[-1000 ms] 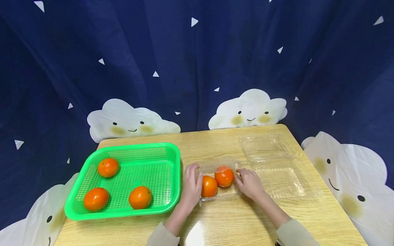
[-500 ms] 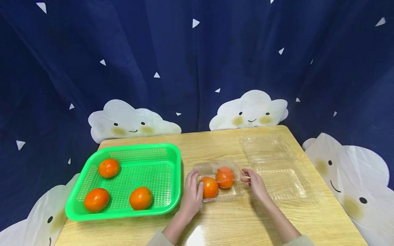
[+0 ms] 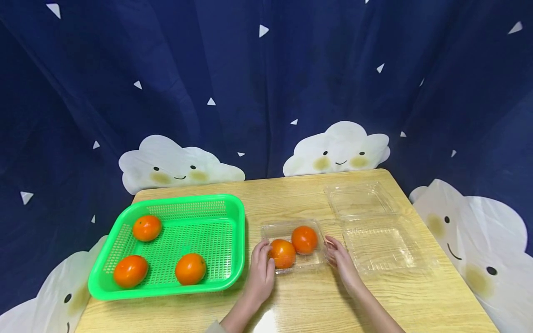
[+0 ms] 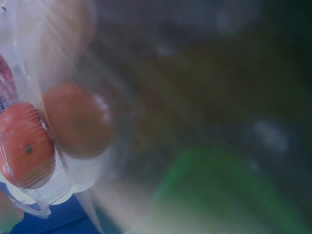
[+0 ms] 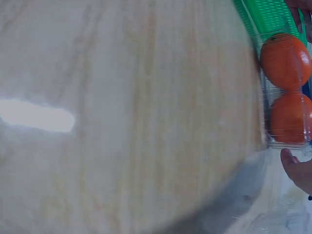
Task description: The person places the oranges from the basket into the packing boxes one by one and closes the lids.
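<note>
Navy cloud-print curtain [image 3: 266, 83] is hanging behind your wooden counter [image 3: 300, 305]. Green basket [image 3: 216, 277] w/ 3 persimmons is sitting left. Your left hand [image 3: 260, 273] & right hand [image 3: 339, 258], fingers relaxed, are touching opposite sides of the clear box [image 3: 310, 264] w/ 2 persimmons, centre. Empty clear trays [image 3: 374, 222] are lying right.

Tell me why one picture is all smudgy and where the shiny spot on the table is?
The left wrist view is badly blurred: only the two orange fruits in the clear box can be made out. The head view is sharp, with white glare on the table between the forearms. The right wrist view is soft, with a bright streak of glare on the wood.
</note>
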### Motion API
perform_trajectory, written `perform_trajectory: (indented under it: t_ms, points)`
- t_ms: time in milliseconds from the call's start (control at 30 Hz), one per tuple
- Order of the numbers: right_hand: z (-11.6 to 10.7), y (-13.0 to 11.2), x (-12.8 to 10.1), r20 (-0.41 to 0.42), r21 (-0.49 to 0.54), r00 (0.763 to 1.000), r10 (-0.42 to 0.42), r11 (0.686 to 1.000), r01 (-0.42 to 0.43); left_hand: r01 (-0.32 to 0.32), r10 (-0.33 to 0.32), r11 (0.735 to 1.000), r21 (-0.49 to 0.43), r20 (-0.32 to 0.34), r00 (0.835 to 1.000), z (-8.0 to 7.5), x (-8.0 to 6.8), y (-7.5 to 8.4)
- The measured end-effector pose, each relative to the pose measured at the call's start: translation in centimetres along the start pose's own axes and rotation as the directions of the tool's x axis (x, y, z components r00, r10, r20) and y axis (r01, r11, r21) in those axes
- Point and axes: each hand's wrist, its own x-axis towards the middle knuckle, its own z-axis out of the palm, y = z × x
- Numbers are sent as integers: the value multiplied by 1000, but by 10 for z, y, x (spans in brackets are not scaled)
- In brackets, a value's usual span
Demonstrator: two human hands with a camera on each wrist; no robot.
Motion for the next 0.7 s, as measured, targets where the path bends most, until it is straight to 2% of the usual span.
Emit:
perform_trajectory:
  t_ms: [200, 300, 367, 467, 567, 700]
  points:
    - [1, 14, -5, -24, -34, 997, -76, 997, 75, -49, 49, 999, 0, -29, 998, 3, -5, -6]
    - [2, 18, -6, -27, -44, 995, -95, 995, 94, -40, 40, 999, -4, -24, 999, 3, -6, -7]
    - [3, 19, -7, -29, -32, 994, -103, 994, 102, 2, -3, 1000, -26, -8, 1000, 2, -6, -6]
    - [2, 20, -7, -32, -27, 995, -96, 995, 95, 126, -123, 988, -92, 40, 992, 0, -8, -4]
    - [1, 21, -8, -36, -30, 998, -58, 998, 57, 291, -281, 940, -177, 81, 956, 0, -10, -1]
    - [1, 21, -7, -59, 13, 998, -1, 1000, 1, 479, -466, 831, -283, 117, 877, -1, -12, 1]
